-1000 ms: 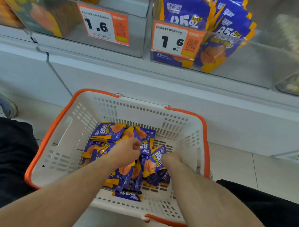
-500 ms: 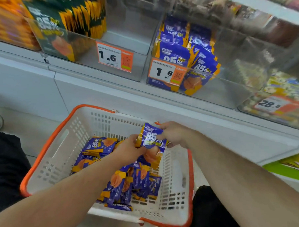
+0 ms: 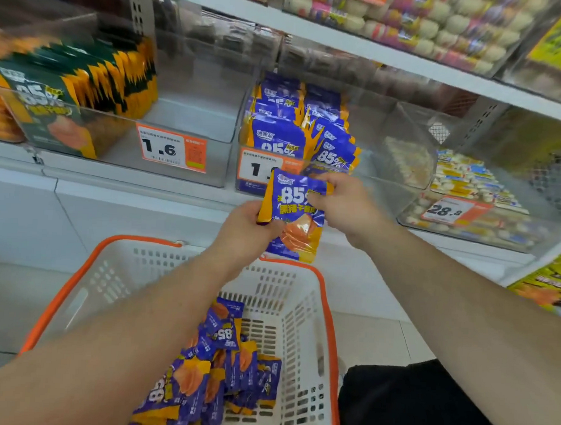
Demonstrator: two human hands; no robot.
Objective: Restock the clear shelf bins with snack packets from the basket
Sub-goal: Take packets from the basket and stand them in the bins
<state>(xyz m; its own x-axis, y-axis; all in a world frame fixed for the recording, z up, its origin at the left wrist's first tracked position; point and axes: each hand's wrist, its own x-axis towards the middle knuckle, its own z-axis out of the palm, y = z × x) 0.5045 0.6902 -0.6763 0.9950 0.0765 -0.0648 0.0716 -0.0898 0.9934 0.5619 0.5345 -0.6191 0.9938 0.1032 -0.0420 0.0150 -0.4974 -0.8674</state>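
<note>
Shop shelving filled the background: a white shelf (image 3: 138,190) carried clear bins with orange price tags, and a white basket with an orange rim (image 3: 327,314) sat on the floor below. Both hands held a small stack of blue-and-orange snack packets (image 3: 293,213) upright above the basket's far rim, just in front of the clear bin of matching blue packets (image 3: 295,136). Left hand (image 3: 249,230) gripped the stack's lower left edge, fingers curled behind it; right hand (image 3: 343,205) pinched its upper right corner between thumb and fingers. More of the same packets (image 3: 214,370) lay heaped in the basket.

The likeliest trouble seemed to be the glossy packets sliding apart, since each hand held only an edge; a loose one would probably fall back into the basket or onto the floor. The bin's front wall and its price tag (image 3: 261,169) stood between stack and opening, so a low approach could catch the packets. The bin's front row already leaned, and a hard push might topple it.
</note>
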